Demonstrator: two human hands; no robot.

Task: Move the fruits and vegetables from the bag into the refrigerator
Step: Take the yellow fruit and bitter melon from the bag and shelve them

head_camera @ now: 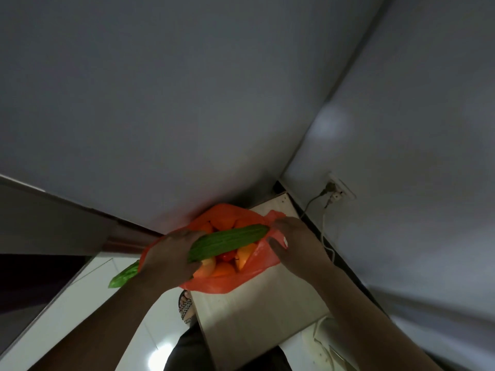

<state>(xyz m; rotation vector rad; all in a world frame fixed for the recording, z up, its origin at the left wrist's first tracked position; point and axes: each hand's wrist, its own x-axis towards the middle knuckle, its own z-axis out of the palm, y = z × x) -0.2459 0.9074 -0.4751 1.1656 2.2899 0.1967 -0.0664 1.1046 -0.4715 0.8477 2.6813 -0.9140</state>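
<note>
Crosswise, gourd (227, 243) over bag (214, 286) mouth, hands at both edges.

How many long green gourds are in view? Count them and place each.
1. The long green gourd lies across the mouth of the orange bag, gripped by the left hand, its tail sticking out behind that hand. Others may be hidden inside the bag.

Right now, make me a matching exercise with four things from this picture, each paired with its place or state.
Things:
1. long green gourd
2. orange bag
3. wall socket
4. sandalled foot

Places or states:
A. on the white floor tiles
B. held in the left hand
C. on the pale wooden board, mouth held open by the right hand
D. low on the right wall, a plug in it

Pairs: 1-B, 2-C, 3-D, 4-A
</note>
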